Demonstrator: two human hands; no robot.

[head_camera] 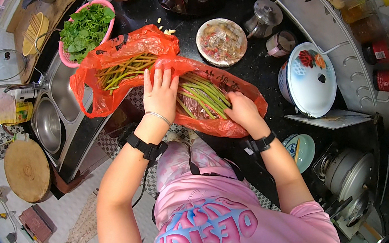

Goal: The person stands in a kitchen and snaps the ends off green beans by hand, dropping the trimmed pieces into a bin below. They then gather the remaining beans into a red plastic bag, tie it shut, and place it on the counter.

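Two red plastic bags lie side by side before me. The left bag (92,101) holds a heap of thin brownish-green stems (121,70). Longer green stems (203,91) lie in the right bag (252,101), over some clear plastic film. My left hand (160,90) rests palm down where the bags meet, fingers slightly apart, its tips on the red plastic. At the right bag, my right hand (243,110) has its fingers curled around the near ends of the green stems; its fingertips are partly hidden.
Leafy greens (86,29) fill a pink basket (109,11) beside the steel sink (64,92). Garlic cloves (169,32) and a film-covered plate (222,42) sit beyond the bags. A lidded enamel pot (312,80) and a green bowl (306,153) stand rightward.
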